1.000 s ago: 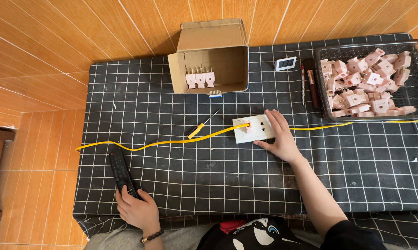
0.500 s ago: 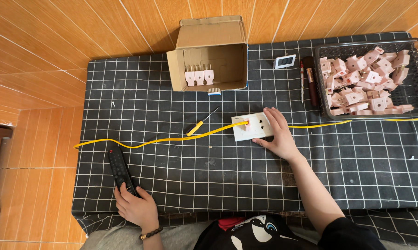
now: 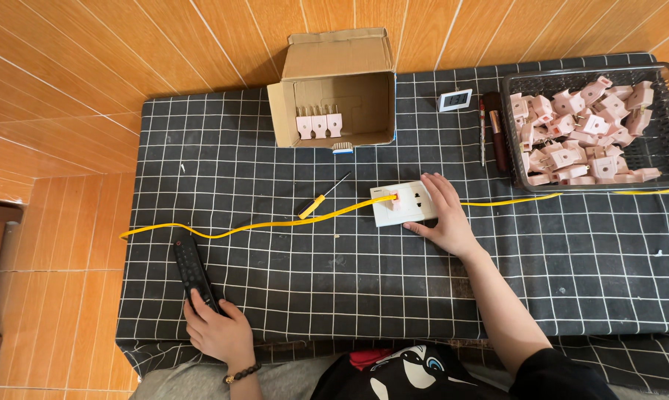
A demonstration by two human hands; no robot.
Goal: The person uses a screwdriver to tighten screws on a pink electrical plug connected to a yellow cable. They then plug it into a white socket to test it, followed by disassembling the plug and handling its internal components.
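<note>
Socket: white block mid-cloth, long axis left-right, 1 pink plug seated in it, yellow cable running leftward. Right hand lies flat on its right end, fingers spread (nothing gripped). Left hand clasps black remote, well apart.

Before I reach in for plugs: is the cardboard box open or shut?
Open. The cardboard box lies on its side, flaps folded back, its opening facing the camera; three pink plugs show inside.
</note>
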